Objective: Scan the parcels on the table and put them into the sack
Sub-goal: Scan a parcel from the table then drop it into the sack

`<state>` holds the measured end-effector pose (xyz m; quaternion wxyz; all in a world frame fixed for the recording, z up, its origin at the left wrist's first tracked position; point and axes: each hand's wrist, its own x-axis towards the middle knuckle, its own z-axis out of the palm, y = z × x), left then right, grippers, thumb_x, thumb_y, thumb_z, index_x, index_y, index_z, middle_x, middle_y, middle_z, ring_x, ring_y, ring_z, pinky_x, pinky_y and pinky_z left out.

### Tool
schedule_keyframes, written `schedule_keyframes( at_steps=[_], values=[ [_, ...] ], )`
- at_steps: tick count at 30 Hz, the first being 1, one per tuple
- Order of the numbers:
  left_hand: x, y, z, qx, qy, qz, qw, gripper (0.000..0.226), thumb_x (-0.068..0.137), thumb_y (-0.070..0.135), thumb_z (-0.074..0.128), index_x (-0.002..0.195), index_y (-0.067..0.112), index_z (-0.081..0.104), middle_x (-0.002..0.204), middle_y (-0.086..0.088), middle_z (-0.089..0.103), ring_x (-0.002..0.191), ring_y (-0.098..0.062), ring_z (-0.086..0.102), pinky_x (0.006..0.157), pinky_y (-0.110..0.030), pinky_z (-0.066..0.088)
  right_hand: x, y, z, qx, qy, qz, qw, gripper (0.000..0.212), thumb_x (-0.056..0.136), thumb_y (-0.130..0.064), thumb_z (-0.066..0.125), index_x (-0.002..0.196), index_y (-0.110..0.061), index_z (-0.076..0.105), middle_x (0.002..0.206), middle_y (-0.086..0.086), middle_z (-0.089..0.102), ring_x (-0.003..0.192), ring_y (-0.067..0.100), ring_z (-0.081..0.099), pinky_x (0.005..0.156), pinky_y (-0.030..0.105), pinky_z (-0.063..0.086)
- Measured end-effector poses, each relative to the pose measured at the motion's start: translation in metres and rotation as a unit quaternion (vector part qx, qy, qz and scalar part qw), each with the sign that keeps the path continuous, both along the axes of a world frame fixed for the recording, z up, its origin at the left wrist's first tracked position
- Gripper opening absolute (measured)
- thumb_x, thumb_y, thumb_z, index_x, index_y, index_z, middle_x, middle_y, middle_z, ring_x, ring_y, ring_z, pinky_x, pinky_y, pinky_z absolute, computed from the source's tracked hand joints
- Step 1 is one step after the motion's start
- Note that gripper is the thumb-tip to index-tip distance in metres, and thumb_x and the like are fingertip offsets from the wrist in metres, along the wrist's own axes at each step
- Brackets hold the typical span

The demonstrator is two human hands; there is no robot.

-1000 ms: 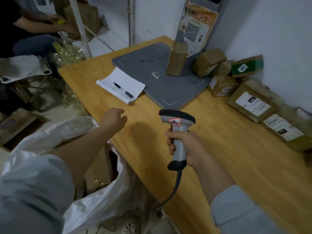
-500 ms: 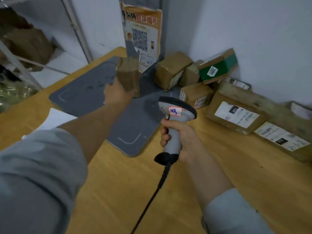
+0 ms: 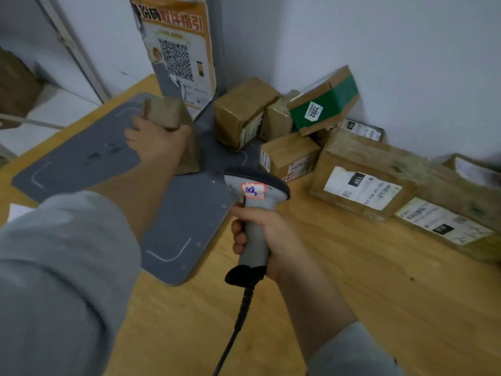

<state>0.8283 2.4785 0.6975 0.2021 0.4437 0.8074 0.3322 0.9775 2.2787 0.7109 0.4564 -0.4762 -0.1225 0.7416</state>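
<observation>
While your left hand [image 3: 156, 143] grips the upright box [image 3: 168, 112] on the grey mat [image 3: 81, 161], upper left of centre, your right hand [image 3: 273, 234] is wrapped round the scanner [image 3: 256, 191] handle at mid-frame. More parcels [image 3: 360, 185] lie on the desk [image 3: 366, 308] against the wall [image 3: 379, 36], upper right.

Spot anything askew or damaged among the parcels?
The green-banded parcel sits tilted, propped on the boxes beside it. The poster looks torn near its lower edge. Nothing spilled.
</observation>
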Motion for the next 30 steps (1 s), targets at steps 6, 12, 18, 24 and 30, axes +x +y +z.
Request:
schedule_keyframes(
  at_steps=[6, 12, 18, 24, 30],
  values=[
    [0.007, -0.082, -0.011, 0.026, -0.252, -0.057, 0.966, 0.077, 0.079, 0.035, 0.072, 0.14, 0.003, 0.039, 0.141, -0.014, 0.044, 0.128, -0.031, 0.044, 0.089, -0.034, 0.041, 0.012, -0.062, 0.023, -0.016, -0.012, -0.034, 0.999, 0.007, 0.083, -0.001, 0.063, 0.08, -0.008, 0.062, 0.055, 0.008, 0.055, 0.038, 0.012, 0.044, 0.039, 0.018, 0.039],
    [-0.004, -0.23, -0.007, 0.079, -0.142, -0.357, 0.92, 0.096, 0.049, 0.045, 0.078, 0.131, 0.014, 0.038, 0.12, 0.002, 0.039, 0.106, -0.007, 0.042, 0.083, -0.01, 0.039, 0.025, -0.158, 0.035, -0.011, -0.062, -0.088, 0.994, 0.009, 0.076, -0.004, 0.066, 0.083, -0.008, 0.063, 0.058, 0.008, 0.055, 0.038, 0.013, 0.045, 0.039, 0.02, 0.04],
    [-0.042, -0.368, -0.054, 0.136, 0.074, -0.613, 0.775, 0.097, 0.059, 0.03, 0.084, 0.134, 0.029, 0.024, 0.145, -0.004, 0.015, 0.134, -0.029, 0.03, 0.103, -0.039, 0.045, 0.028, -0.259, 0.035, -0.027, -0.097, -0.137, 0.985, 0.031, 0.06, -0.012, 0.071, 0.089, -0.005, 0.062, 0.059, 0.009, 0.053, 0.038, 0.014, 0.045, 0.038, 0.022, 0.04],
    [-0.063, -0.438, -0.054, 0.032, -0.029, -0.563, 0.826, 0.089, 0.067, 0.063, 0.058, 0.137, 0.018, 0.027, 0.147, 0.004, 0.009, 0.133, -0.015, 0.022, 0.102, -0.021, 0.033, 0.018, -0.341, 0.024, -0.061, -0.115, -0.175, 0.976, 0.007, 0.078, -0.003, 0.065, 0.084, -0.006, 0.063, 0.059, 0.008, 0.053, 0.039, 0.014, 0.045, 0.04, 0.021, 0.04],
    [-0.007, -0.45, -0.022, -0.141, -0.011, -0.359, 0.922, 0.12, 0.069, 0.062, 0.073, 0.151, 0.005, 0.004, 0.153, -0.015, 0.008, 0.142, -0.031, 0.01, 0.112, -0.045, 0.026, 0.0, -0.381, 0.019, -0.077, -0.126, -0.176, 0.973, 0.004, 0.083, -0.002, 0.062, 0.084, -0.005, 0.062, 0.059, 0.008, 0.055, 0.039, 0.014, 0.046, 0.04, 0.022, 0.04]
  ],
)
